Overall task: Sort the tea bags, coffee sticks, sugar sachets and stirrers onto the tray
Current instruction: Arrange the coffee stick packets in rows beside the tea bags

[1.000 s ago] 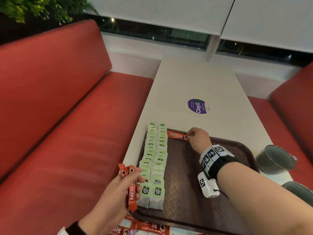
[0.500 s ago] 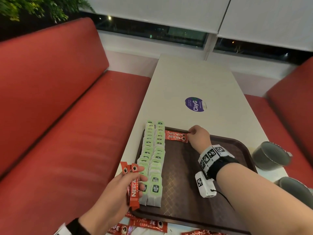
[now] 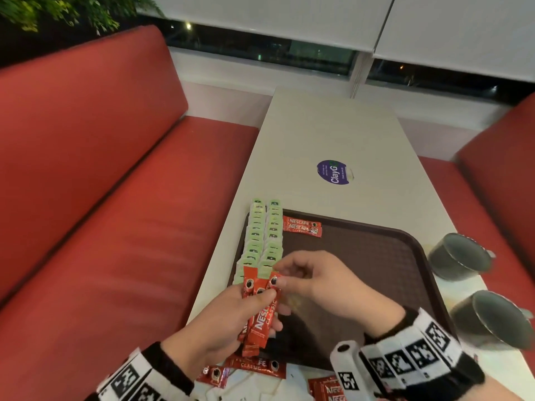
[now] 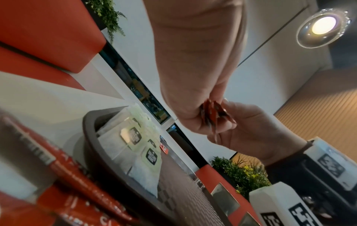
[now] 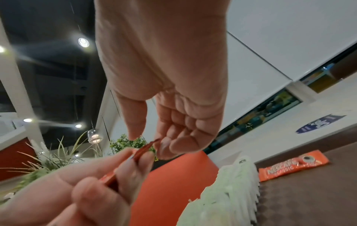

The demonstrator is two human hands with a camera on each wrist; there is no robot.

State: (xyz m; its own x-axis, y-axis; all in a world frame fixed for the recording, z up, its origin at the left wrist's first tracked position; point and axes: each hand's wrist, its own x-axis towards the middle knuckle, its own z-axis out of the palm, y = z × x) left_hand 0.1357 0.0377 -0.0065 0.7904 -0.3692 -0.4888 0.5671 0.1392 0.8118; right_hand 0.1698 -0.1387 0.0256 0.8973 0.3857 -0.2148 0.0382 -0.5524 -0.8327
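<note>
My left hand point(image 3: 256, 306) grips a fan of several red coffee sticks point(image 3: 260, 322) over the near left corner of the brown tray point(image 3: 385, 256). My right hand point(image 3: 285, 274) has come across and pinches the top end of one stick in that fan; in the right wrist view its fingertips point(image 5: 164, 146) meet the stick's tip point(image 5: 154, 141). Two coffee sticks point(image 3: 302, 225) lie side by side at the tray's far left. Two long rows of green tea bags point(image 3: 263, 235) run along the tray's left side. No sugar sachets or stirrers are in view.
More loose coffee sticks point(image 3: 256, 366) lie on the white table point(image 3: 318, 134) in front of the tray. Two dark cups point(image 3: 460, 256) stand to the tray's right. A purple sticker point(image 3: 333, 172) is on the table beyond. Red benches flank the table.
My right hand left the two sticks at the tray's far left and drew back to the bunch in my left hand, taking hold of one stick's top.
</note>
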